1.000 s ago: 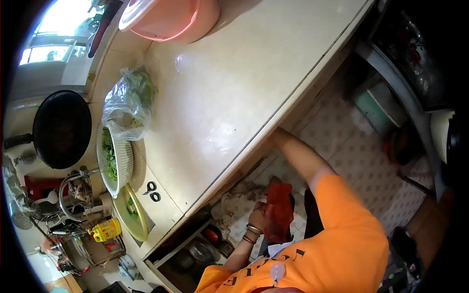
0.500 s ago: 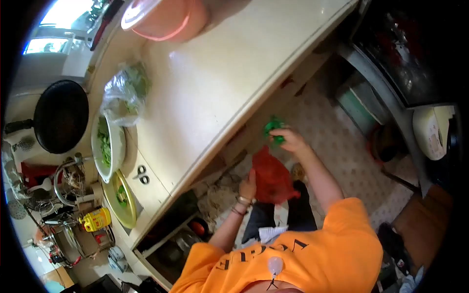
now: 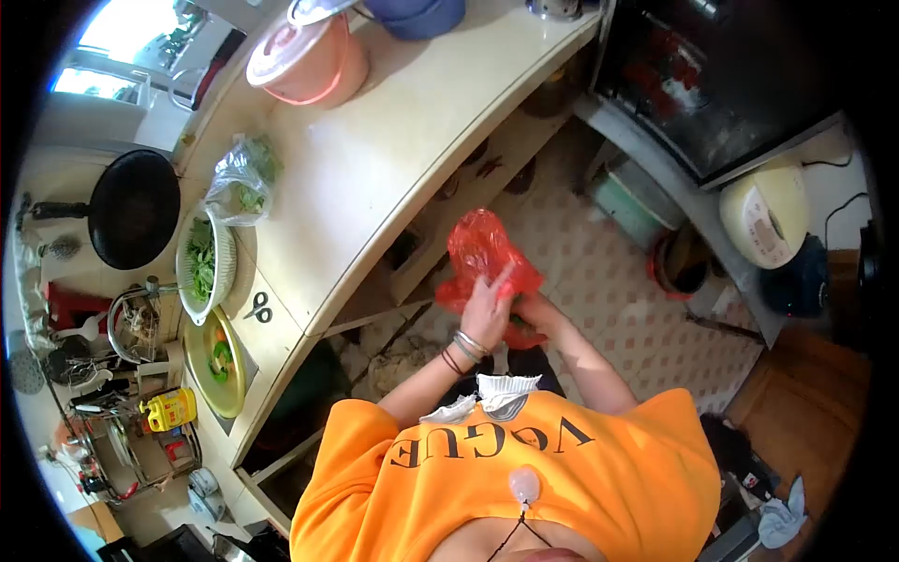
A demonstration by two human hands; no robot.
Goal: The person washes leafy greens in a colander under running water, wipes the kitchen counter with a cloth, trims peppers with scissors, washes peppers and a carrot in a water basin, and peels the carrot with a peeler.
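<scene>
A red plastic bag (image 3: pixel 479 245) is held out in front of my body, above the floor. My left hand (image 3: pixel 487 314), with bangles on its wrist, is closed on the bag, its fingers pressed into the crumpled plastic. Close beside it, my right hand (image 3: pixel 541 314) reaches under the bag's edge. The bag and my left hand hide its fingers, so its grip does not show. A bit of dark green (image 3: pixel 523 330) shows below the two hands, too small to name.
On the counter (image 3: pixel 375 140) stand a pink lidded bucket (image 3: pixel 314 66), a clear bag of greens (image 3: pixel 242 183), a white basket of leaves (image 3: pixel 206 267), a yellow-green basin (image 3: pixel 217 361) and black scissors (image 3: pixel 258 308). A rice cooker (image 3: pixel 763 215) sits at right.
The red bag has been raised away from my body. My right hand, out to the side with a green bundle before, has come in against the bag; the bundle is now mostly out of sight.
</scene>
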